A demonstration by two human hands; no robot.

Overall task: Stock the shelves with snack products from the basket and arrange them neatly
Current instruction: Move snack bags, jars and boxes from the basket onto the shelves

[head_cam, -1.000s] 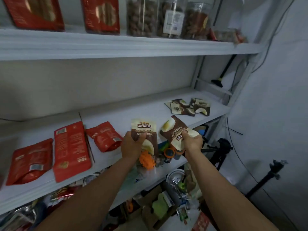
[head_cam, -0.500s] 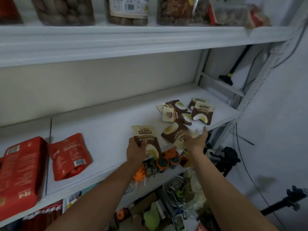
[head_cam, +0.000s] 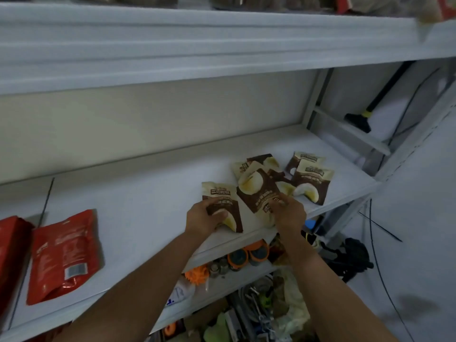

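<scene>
My left grip (head_cam: 204,217) is clasping a brown pouch (head_cam: 218,192), my right grip (head_cam: 290,214) a second pouch (head_cam: 259,191), butting against piled pouches (head_cam: 312,181); red bag (head_cam: 64,253) lying well left.

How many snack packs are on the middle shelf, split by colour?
Brown-and-cream packets: 7 (one held in the left hand, one in the right hand, about 5 overlapping behind, so approximate)
Red pouches: 2 (one cut off at the left edge)
Total: 9
</scene>
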